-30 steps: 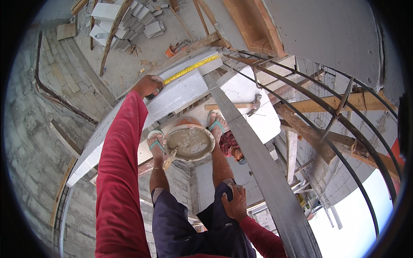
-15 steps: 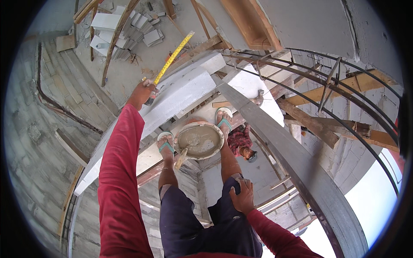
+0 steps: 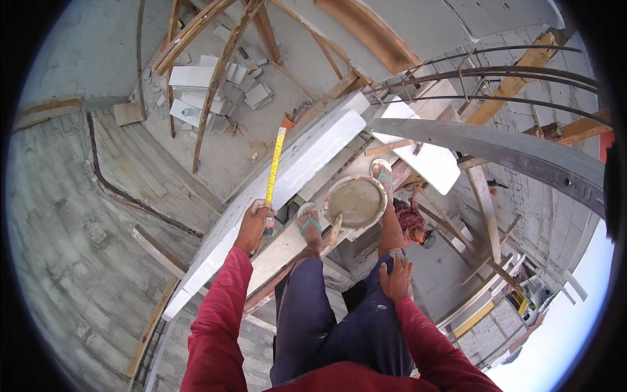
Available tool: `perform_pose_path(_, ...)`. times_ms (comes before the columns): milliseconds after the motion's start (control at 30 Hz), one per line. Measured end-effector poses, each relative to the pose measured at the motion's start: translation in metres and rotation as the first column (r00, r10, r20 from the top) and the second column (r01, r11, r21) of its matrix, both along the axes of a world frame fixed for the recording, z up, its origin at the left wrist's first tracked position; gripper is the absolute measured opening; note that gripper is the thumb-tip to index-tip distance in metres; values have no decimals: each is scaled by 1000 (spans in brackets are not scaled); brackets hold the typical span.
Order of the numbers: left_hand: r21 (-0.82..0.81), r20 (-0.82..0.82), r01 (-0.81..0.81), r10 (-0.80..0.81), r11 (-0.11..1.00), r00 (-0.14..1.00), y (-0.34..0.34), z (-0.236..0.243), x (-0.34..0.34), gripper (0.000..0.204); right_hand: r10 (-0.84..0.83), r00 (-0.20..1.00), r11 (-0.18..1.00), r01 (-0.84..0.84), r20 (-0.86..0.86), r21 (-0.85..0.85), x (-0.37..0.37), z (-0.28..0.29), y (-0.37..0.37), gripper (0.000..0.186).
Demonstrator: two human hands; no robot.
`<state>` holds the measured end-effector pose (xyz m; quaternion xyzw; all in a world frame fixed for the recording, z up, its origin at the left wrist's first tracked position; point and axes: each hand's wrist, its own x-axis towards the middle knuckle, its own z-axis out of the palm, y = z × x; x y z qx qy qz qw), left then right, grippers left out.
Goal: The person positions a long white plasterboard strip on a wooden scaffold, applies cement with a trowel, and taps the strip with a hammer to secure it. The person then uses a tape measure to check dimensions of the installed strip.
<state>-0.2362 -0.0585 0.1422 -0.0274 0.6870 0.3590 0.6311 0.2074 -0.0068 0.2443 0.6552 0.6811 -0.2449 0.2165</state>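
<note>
My left hand (image 3: pixel 253 227) is closed around a tape measure (image 3: pixel 268 225), at the edge of a row of white blocks (image 3: pixel 287 170). Its yellow blade (image 3: pixel 275 163) sticks out away from me over the blocks, its far end free. My right hand (image 3: pixel 396 281) lies on my right knee, fingers spread, holding nothing. Between my sandalled feet stands a round bucket (image 3: pixel 331 208) of wet grey mortar (image 3: pixel 356 201). A wooden handle (image 3: pixel 336 230) leans at its near rim; what it belongs to is hidden.
I stand on a narrow plank (image 3: pixel 277 251) high up. Below on the right is another person (image 3: pixel 410 219) in a checked shirt. A long grey metal beam (image 3: pixel 483 138) and bent rebar (image 3: pixel 496 70) cross the right. Wooden props (image 3: pixel 225 65) and stacked white blocks (image 3: pixel 196 78) stand far left.
My view has swung, so the scene sits differently. My left hand is nearer to me with the tape measure, its blade now pointing more straight ahead. My right hand stays on the knee.
</note>
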Motion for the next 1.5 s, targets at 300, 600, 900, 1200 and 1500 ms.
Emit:
perform_pose_path(300, 54, 274, 23, -37, 998, 961, -48, 77, 106, 21, -428, 740, 897, 277, -519, -346, -101, 43, -34, 48)
perform_pose_path(600, 61, 326, 152, -164, 986, 931, -61, 123, 176, 24, -865, 138, 496, 377, -482, -782, -127, 41, -106, 83)
perform_pose_path(900, 60, 149, 408, -412, 911, 899, -106, 102, 200, 19, -861, 130, 479, 534, -492, -696, -100, 33, -186, 74)
perform_pose_path(1200, 113, 25, 702, -708, 703, 706, -109, 76, 216, 16, -894, -247, 184, 557, -373, -810, -81, 44, -251, 70)
perform_pose_path(1500, 226, 26, 746, -769, 627, 638, -95, 55, 245, 14, -881, 12, 362, 661, -473, -657, -58, 30, -289, 77)
